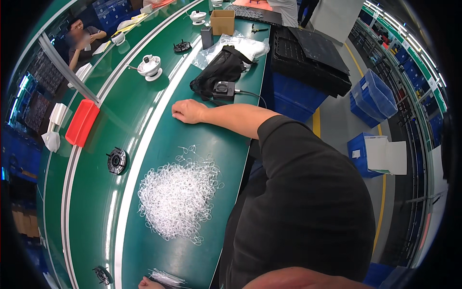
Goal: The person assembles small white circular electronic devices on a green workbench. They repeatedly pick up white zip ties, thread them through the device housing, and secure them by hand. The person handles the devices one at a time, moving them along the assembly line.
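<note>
My right hand (188, 111) rests on the green table with its fingers curled into a loose fist. What the fist may hold is hidden. Below it in the view lies a large heap of thin white looped ties (178, 200), with a few stray loops (186, 150) between heap and hand. At the lower edge, my left hand (150, 283) is only partly in view. Its fingers look curled, close beside a bundle of straight, thin white ties (166, 278). Whether it holds one of them cannot be made out.
Past my right hand are a small black fan device (224, 90) with a cable, a black bag (219, 72) and a cardboard box (222, 22). Black round parts (117, 161) and a white lidded bowl-like unit (149, 68) sit on the line. A red tray (83, 123) stands farther left.
</note>
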A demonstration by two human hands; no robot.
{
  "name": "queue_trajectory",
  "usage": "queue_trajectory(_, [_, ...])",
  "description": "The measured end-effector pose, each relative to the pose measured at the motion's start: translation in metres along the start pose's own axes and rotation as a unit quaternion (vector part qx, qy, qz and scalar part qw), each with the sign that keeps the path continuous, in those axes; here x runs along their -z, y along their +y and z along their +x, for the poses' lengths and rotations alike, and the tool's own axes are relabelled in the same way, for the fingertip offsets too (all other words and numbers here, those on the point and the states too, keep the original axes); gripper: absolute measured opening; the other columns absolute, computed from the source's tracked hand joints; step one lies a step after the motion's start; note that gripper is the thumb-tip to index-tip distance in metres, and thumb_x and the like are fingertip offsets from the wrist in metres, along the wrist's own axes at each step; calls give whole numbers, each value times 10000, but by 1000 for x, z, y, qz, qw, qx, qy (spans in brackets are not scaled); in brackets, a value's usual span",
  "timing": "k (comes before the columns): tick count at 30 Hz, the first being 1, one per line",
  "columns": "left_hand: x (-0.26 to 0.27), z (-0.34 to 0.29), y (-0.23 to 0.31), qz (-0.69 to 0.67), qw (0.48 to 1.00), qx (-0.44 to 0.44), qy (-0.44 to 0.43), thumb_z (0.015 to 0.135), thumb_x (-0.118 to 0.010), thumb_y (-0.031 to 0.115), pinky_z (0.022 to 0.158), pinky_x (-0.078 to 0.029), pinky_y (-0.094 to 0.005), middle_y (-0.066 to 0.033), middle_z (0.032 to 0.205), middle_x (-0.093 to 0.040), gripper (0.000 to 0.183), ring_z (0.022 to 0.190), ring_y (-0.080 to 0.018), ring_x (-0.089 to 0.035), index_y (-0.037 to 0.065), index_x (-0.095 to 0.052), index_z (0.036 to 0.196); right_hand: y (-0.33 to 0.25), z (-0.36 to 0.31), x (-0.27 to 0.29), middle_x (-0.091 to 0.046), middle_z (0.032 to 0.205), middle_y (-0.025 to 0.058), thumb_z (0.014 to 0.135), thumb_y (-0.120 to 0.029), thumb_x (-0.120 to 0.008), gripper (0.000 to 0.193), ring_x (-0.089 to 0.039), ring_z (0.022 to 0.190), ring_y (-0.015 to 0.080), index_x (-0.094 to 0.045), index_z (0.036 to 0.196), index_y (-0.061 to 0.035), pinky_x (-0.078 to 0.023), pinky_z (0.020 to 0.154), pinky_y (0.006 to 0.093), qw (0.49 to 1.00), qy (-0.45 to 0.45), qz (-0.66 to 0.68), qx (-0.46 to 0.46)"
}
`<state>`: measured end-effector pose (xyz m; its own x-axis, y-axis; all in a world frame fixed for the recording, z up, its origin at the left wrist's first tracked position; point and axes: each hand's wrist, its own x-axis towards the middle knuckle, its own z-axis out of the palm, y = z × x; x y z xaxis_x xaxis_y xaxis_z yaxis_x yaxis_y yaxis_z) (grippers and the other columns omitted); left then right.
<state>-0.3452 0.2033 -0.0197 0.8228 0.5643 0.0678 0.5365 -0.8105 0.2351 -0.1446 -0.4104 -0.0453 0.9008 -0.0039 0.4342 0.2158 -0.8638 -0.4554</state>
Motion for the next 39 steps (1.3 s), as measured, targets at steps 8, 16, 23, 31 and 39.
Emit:
queue_trajectory(8, [-8, 2, 2, -33, 999, 12, 13, 953, -560, 290, 766, -536, -460, -248, 959, -709, 376, 840, -361, -680, -49, -724, 949, -2, -1, 3, -661, 997, 116, 919, -232, -578, 170, -638, 951, 342, -642, 959, -79, -509, 834, 432, 998, -36, 22, -47])
queue_trajectory(16, [-2, -1, -6, -218, 975, 4, -32, 958, -538, 231, 676, -535, -418, -210, 863, -707, 365, 747, -285, -653, -100, -688, 933, -4, -2, 4, -659, 973, 112, 922, -224, -586, 162, -638, 933, 335, -639, 955, -74, -508, 826, 425, 999, -24, 32, -34])
queue_trajectory(23, [-10, 10, -19, -422, 903, 43, -67, 937, -484, 152, 595, -530, -369, -153, 823, -677, 287, 714, -230, -636, -79, -653, 922, -7, -7, 5, -655, 904, 109, 901, -183, -624, 123, -643, 848, 319, -643, 915, -63, -513, 760, 405, 999, 3, 37, -13])
queue_trajectory(31, [-51, 50, -83, -474, 874, -15, 104, 914, -678, 184, 542, -459, -313, -85, 765, -639, 196, 662, -181, -584, -11, -655, 919, 4, -1, 0, -670, 910, 140, 862, -224, -669, 158, -649, 873, 354, -675, 902, -71, -524, 779, 420, 997, 25, 55, 49])
queue_trajectory(39, [-34, 35, -47, -526, 835, 0, 161, 944, -666, 140, 669, -571, -276, -68, 987, -660, 199, 850, -171, -666, 30, -628, 1106, 6, 2, 1, -675, 847, 134, 894, -213, -664, 178, -661, 736, 249, -673, 941, -41, -521, 703, 333, 995, 11, 95, 12])
